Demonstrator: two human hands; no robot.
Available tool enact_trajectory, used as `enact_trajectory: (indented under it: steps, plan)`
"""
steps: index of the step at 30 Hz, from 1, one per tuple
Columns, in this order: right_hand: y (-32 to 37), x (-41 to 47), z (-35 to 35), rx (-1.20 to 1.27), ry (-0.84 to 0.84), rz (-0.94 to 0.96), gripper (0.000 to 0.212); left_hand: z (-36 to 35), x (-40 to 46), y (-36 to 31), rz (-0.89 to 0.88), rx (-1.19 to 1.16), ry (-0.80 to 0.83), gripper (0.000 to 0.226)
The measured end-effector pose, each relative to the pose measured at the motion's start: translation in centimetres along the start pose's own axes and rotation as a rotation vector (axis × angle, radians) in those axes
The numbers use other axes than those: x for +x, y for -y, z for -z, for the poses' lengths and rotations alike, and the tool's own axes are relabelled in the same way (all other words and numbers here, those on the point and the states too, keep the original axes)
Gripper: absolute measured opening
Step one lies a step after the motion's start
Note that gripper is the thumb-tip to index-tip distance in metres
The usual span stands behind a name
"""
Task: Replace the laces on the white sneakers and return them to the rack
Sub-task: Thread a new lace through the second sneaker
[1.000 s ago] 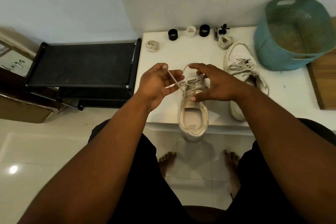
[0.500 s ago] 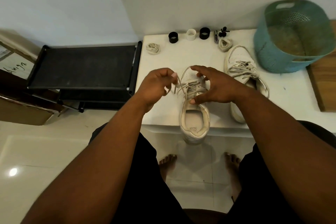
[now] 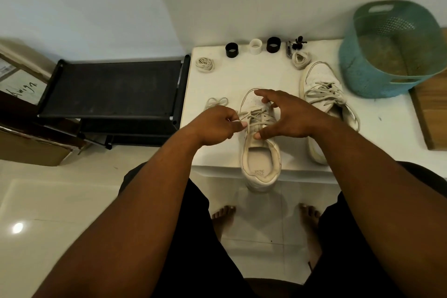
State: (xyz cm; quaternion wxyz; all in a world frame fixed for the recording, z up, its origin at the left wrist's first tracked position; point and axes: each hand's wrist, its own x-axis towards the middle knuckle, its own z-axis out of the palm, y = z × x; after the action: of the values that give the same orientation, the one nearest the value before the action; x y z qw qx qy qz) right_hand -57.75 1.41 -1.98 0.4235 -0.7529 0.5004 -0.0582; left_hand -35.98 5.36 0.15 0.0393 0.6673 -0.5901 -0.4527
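your left hand [image 3: 217,126] is pinching the lace [image 3: 251,113] of a white sneaker [image 3: 260,164] lying lengthwise, toe pointing away, heel overhanging the white table [image 3: 242,75]; your right hand [image 3: 287,116], grip released, is hovering over it. a black rack [image 3: 111,89] is standing left, on pale tiles.

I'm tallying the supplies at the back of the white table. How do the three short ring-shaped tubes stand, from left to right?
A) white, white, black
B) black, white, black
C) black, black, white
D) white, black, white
B: a white ring-shaped tube stands between the left black ring-shaped tube and the right black ring-shaped tube on the white table.
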Motion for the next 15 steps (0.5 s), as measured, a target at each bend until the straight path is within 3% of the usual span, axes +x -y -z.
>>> enact_trajectory:
  steps: [7,11,15]
  plan:
    - [0.0,-0.1,0.0,0.029,-0.002,-0.005,0.111,2.6,-0.8,-0.2,0.026,0.251,-0.124,0.024]
    - [-0.1,-0.2,0.0,0.031,-0.006,-0.009,0.109,3.7,-0.6,0.9,0.036,0.197,-0.46,0.024]
    - [-0.3,-0.1,-0.1,0.02,-0.009,-0.019,0.108,4.2,-1.1,1.7,0.012,-0.02,-0.828,0.023]
